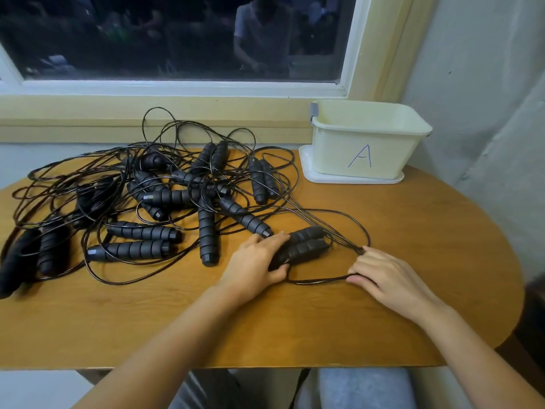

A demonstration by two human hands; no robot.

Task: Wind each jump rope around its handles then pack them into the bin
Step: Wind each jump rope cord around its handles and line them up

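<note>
**Only one rope in hand, bin marked "A" beyond**

Both hands work on a single rope at the near right of the table (413, 231). The left hand (259, 261) grips a pair of black ribbed handles (303, 245) lying side by side, with its fingers laid over their near ends and its thumb tucked under them. The right hand (383, 273) sits just to the right of that pair, fingers curled, pinching the thin black cord (321, 280). One strand runs from the thumb back towards the left hand. More strands gather at the fingertips and lead away over the table beyond both hands.

Beyond the right hand, well apart from it, stands the cream bin (330, 149). A large capital letter "A" (361, 156) is drawn by hand in blue ink on the wall that faces the person. The bin rests on a white lid (354, 180) lying flat on the table.

To the left of the left hand, and beyond it, lies the pile (165, 196) of other ropes: many black handles, some paired, some single, amid tangled loops of cord. The nearest loose handle nearly touches the left fingers. Any print on the handles is too small to read.

Behind the pile and bin is a dark window (177, 39) with a pale frame.
</note>
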